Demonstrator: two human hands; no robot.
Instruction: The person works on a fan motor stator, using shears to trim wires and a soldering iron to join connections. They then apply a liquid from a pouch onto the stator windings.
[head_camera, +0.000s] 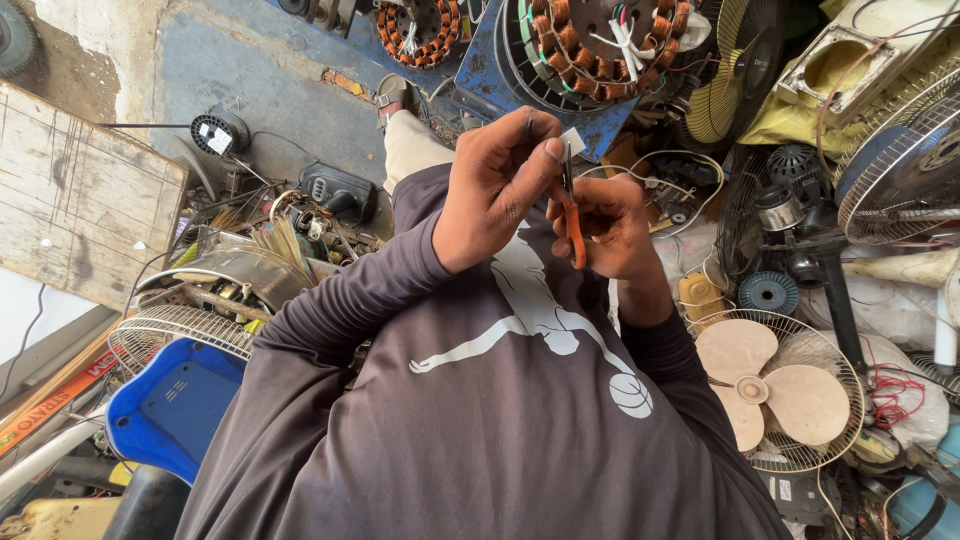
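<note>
Two hands raised close together at chest height. Left hand: grip pinched on small white square piece, thumb and forefinger at its lower edge, held up near eye line, likely for a close look. Right hand: grip clenched round orange-handled pliers, metal tip pointing up, touching or just under white piece; exact contact not clear. Dark smooth sleeves below. Beyond hands: copper-wound motor stator, round, coils glossy orange. Right: wire fan guard with beige blades. Left: blue plastic housing, worn wooden board.
</note>
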